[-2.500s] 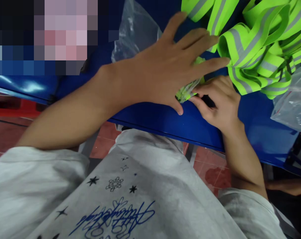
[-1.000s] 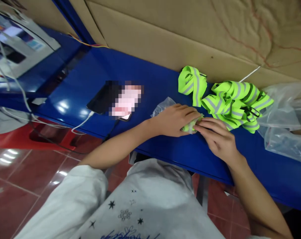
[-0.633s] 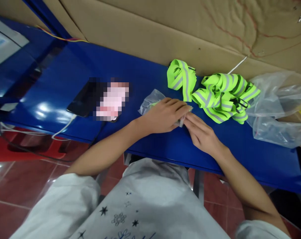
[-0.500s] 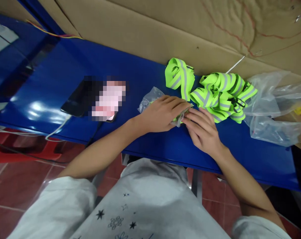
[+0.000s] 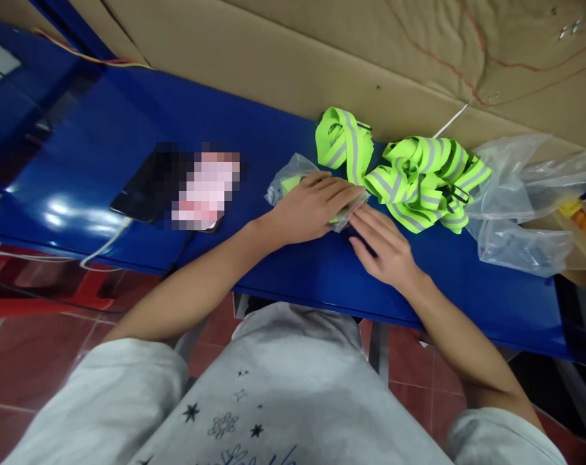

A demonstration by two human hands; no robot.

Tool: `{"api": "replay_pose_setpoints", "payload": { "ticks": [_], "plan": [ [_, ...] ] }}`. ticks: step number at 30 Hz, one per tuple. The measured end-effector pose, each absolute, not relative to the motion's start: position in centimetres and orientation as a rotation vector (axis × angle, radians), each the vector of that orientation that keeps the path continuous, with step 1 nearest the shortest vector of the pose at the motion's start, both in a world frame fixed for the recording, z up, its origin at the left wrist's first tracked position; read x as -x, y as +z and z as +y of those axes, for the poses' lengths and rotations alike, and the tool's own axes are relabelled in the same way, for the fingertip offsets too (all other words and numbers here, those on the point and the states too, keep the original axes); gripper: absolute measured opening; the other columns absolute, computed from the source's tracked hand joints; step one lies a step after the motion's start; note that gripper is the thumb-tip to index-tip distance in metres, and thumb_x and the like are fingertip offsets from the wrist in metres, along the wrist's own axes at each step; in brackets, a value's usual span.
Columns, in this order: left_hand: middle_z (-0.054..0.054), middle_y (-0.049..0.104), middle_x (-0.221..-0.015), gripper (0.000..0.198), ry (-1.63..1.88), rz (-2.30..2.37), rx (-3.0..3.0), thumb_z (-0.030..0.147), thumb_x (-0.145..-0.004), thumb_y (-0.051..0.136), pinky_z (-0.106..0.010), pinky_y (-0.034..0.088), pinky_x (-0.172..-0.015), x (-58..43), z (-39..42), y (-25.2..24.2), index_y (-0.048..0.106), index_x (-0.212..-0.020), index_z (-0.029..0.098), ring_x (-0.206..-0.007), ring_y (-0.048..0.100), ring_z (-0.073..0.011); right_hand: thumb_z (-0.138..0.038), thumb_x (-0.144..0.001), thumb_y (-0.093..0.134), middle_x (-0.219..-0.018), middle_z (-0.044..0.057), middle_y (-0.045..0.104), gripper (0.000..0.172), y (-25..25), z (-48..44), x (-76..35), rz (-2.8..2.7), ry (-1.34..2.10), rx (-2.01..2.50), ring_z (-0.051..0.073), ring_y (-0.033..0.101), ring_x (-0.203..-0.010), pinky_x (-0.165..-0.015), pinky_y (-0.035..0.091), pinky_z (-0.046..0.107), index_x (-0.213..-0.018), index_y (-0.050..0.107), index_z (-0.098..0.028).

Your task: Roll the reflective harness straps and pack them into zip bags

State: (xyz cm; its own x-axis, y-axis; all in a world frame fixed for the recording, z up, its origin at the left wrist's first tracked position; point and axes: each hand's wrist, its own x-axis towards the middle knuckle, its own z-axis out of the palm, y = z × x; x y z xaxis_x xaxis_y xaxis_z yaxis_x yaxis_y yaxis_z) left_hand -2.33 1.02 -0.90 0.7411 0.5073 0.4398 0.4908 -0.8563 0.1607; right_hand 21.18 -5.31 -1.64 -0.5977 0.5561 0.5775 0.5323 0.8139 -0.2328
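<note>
A dark flat phone (image 5: 134,196) lies on the left part of the glossy blue table top (image 5: 70,161), with a thin white cable (image 5: 104,244) running off the near edge below it. A wall of brown corrugated cardboard (image 5: 297,58) stands along the far edge of the table.

Near the middle, the person's left hand (image 5: 308,208) lies palm down with its fingers stretched out and close together, pressed flat on a small clear plastic bag with folded neon-green strap inside (image 5: 284,183). The bag rests on the table and shows at both ends of the hand. Just to the right, the right hand (image 5: 386,250) is open, its fingers extended and slightly spread, with the fingertips (image 5: 355,218) touching the bag's right end.

Just beyond both hands sits a loose pile of neon-green straps with grey reflective stripes (image 5: 419,177). Further right, touching the pile, lie crumpled clear plastic bags (image 5: 520,216).
</note>
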Motion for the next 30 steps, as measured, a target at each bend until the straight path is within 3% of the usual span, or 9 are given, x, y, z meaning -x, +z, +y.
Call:
{"api": "replay_pose_setpoints", "payload": {
  "ticks": [2,6,9,14,18,21,23,26,30],
  "plan": [
    [-0.018,0.068,-0.147,0.053,0.796,0.85,-2.879,0.016,-0.099,0.055,-0.047,0.047,-0.118,2.6,1.3,-0.9,0.055,-0.151,0.01,-0.137,0.064,-0.0302,-0.021,-0.101,0.065,-0.148,0.015,0.069,0.061,-1.4,-5.3,-21.5,-2.327,0.021,0.832,0.032,0.065,-0.143,-0.118,0.056,0.055,-0.161,0.052,-0.022],
    [-0.014,0.073,-0.141,0.04,0.828,0.834,-2.965,0.017,-0.107,0.047,-0.047,0.049,-0.115,2.2,1.0,-1.4,0.062,-0.144,0.013,-0.13,0.068,-0.0276,-0.031,-0.102,0.067,-0.152,0.018,0.066,0.061,-1.6,-5.5,-21.6,-2.437,0.088,0.881,0.034,0.064,-0.142,-0.123,0.05,0.059,-0.16,0.052,-0.017],
    [-0.014,0.074,-0.14,0.037,0.825,0.814,-3.062,0.016,-0.108,0.048,-0.048,0.049,-0.115,1.6,0.5,-1.5,0.064,-0.142,0.013,-0.129,0.069,-0.0274,-0.037,-0.103,0.065,-0.149,0.018,0.068,0.051,-2.1,-5.7,-21.1,-2.481,0.128,0.913,0.036,0.063,-0.143,-0.123,0.046,0.061,-0.15,0.06,-0.016],
    [-0.015,0.077,-0.132,0.035,0.753,0.751,-3.25,0.01,-0.108,0.047,-0.047,0.054,-0.111,1.1,-0.1,-1.2,0.067,-0.137,0.01,-0.123,0.072,-0.0274,-0.039,-0.104,0.062,-0.12,0.018,0.078,0.031,-2.7,-6.0,-19.9,-2.5,0.161,1.057,0.037,0.065,-0.129,-0.107,0.052,0.056,-0.121,0.073,-0.015],
    [-0.014,0.08,-0.125,0.034,0.77,0.725,-3.283,0.01,-0.108,0.046,-0.046,0.058,-0.106,0.9,-0.2,-1.0,0.068,-0.134,0.007,-0.119,0.075,-0.0288,-0.042,-0.105,0.061,-0.116,0.017,0.077,0.032,-2.8,-5.7,-19.8,-2.501,0.201,1.061,0.037,0.064,-0.126,-0.103,0.051,0.054,-0.12,0.073,-0.016],
    [-0.013,0.079,-0.131,0.036,0.955,0.672,-3.039,0.012,-0.108,0.048,-0.043,0.057,-0.111,0.9,-0.4,-0.4,0.067,-0.138,0.011,-0.124,0.075,-0.0255,-0.03,-0.103,0.061,-0.114,0.011,0.077,0.023,-2.5,-5.5,-20.0,-2.356,0.041,0.927,0.031,0.069,-0.116,-0.101,0.052,0.049,-0.123,0.07,-0.021],
    [-0.012,0.075,-0.141,0.039,1.087,0.563,-2.775,0.015,-0.108,0.05,-0.037,0.055,-0.115,1.0,-0.9,0.4,0.063,-0.145,0.015,-0.131,0.072,-0.0213,-0.023,-0.099,0.064,-0.114,0.007,0.077,0.028,-2.3,-5.5,-20.3,-2.211,-0.134,0.836,0.028,0.071,-0.109,-0.099,0.052,0.047,-0.126,0.068,-0.026],
    [-0.008,0.072,-0.146,0.043,1.074,0.462,-2.415,0.023,-0.109,0.052,-0.028,0.055,-0.112,1.4,-1.5,2.0,0.059,-0.152,0.021,-0.133,0.071,-0.0164,-0.028,-0.09,0.076,-0.12,0.006,0.072,0.042,-1.8,-5.6,-20.9,-2.022,-0.317,0.721,0.029,0.069,-0.106,-0.096,0.052,0.047,-0.13,0.066,-0.033],
    [-0.01,0.079,-0.134,0.039,1.05,0.65,-1.925,0.044,-0.108,0.059,-0.031,0.06,-0.105,2.5,-1.2,3.8,0.074,-0.135,0.02,-0.124,0.076,-0.0211,-0.05,-0.09,0.077,-0.126,0.011,0.061,0.055,-1.7,-5.0,-22.0,-1.693,-0.252,0.801,0.034,0.064,-0.116,-0.101,0.053,0.052,-0.14,0.06,-0.034]
  ]
}}
